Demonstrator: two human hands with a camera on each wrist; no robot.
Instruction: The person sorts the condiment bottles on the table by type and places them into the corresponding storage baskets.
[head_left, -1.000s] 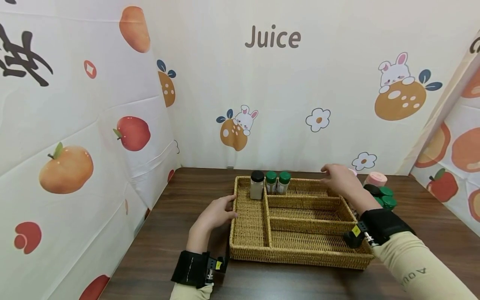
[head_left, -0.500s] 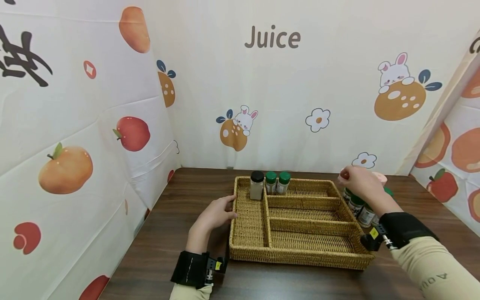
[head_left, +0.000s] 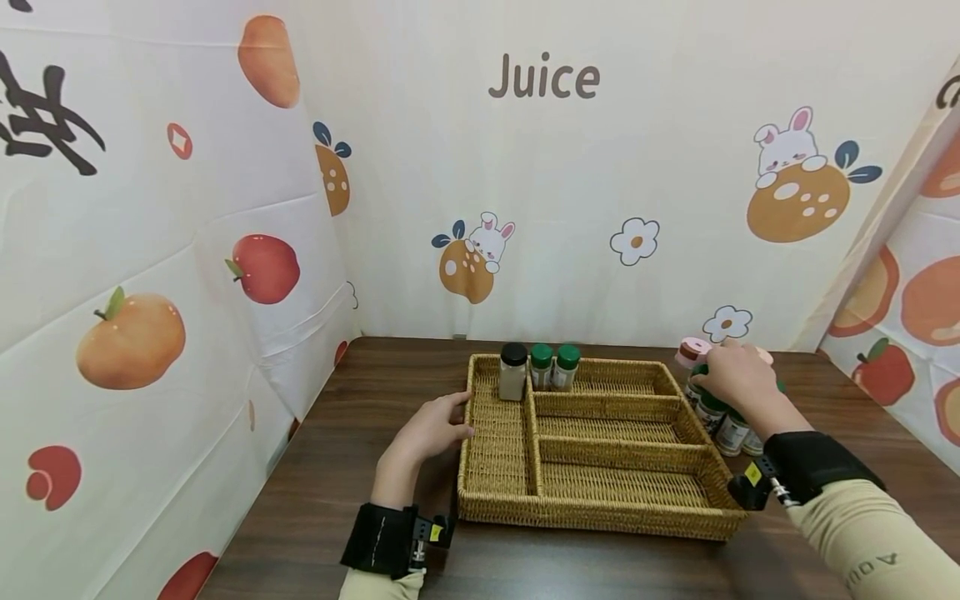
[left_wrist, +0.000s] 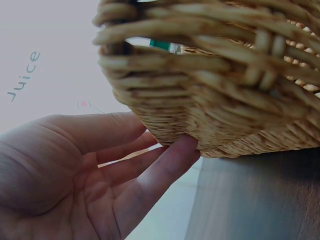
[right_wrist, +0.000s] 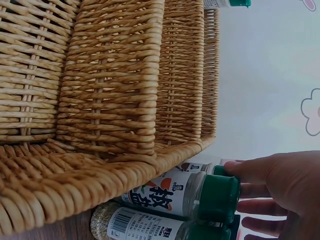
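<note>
A wicker basket with several compartments stands in the middle of the dark table. In its far-left corner stand a black-lidded jar and two green-lidded jars. My left hand rests with straight fingers against the basket's left wall; in the left wrist view the left hand touches the weave low down. My right hand is outside the basket's right rim, over a cluster of green-lidded spice jars. In the right wrist view my right hand has thumb and fingers curled round one jar's green lid.
A pink-lidded container stands behind the spice jars near the back wall. Printed fabric walls close in the table on the left, back and right. Bare table lies left of the basket and along its front edge.
My right hand has moved from above the basket's far right compartment, rightward and down onto the spice jars outside the rim. The left hand has stayed on the basket's left wall.
</note>
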